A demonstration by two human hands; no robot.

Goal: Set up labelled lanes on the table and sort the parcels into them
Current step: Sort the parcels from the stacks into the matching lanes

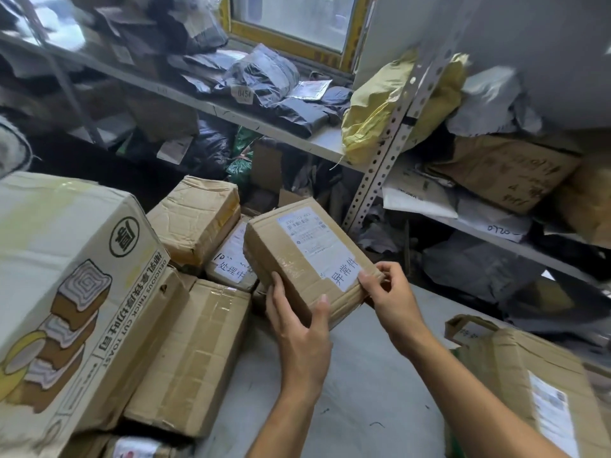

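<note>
The left hand (299,328) grips the near left side of a brown parcel (307,259), thumb up its near face and fingers flat along the side, while the right hand (393,302) pinches the white handwritten label (342,271) at its near right corner. The parcel is held tilted above the grey table (363,375), just right of stacked cartons (195,223). Beyond, metal shelves (264,127) hold grey and yellow mailer bags.

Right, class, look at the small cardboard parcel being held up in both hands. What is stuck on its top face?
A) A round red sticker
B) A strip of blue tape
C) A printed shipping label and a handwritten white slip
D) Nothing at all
C: the small parcel, gripped by the left hand and right hand, carries a printed shipping label and a handwritten white slip.
</note>
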